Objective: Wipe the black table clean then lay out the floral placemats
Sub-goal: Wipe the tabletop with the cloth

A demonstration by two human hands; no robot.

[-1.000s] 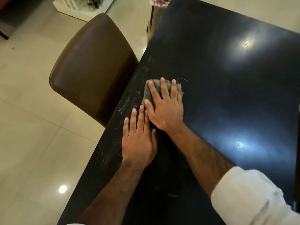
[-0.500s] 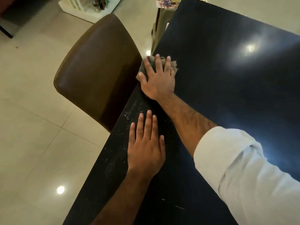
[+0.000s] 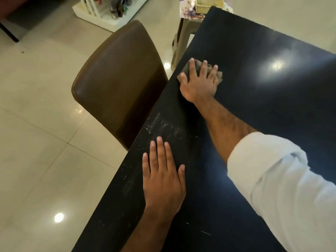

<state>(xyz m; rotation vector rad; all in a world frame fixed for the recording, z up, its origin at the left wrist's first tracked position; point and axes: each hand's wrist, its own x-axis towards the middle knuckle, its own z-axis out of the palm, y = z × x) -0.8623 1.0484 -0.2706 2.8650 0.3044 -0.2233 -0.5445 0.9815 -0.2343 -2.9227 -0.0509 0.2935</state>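
Wiping under way. Right hand (image 3: 199, 82), grip apart, fingers flat, presses cloth (image 3: 197, 68) near tabletop (image 3: 272, 110) edge. Left hand (image 3: 163, 179) rests flat, grip apart. White specks (image 3: 160, 126) not yet wiped. Floral placemats (image 3: 189, 10) off on stool (image 3: 181, 39), unlaid.

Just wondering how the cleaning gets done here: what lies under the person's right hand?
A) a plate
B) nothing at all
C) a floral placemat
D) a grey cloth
D: the right hand presses a crumpled grey cloth onto the black table, its fingers spread over it; the left hand lies flat on the tabletop.
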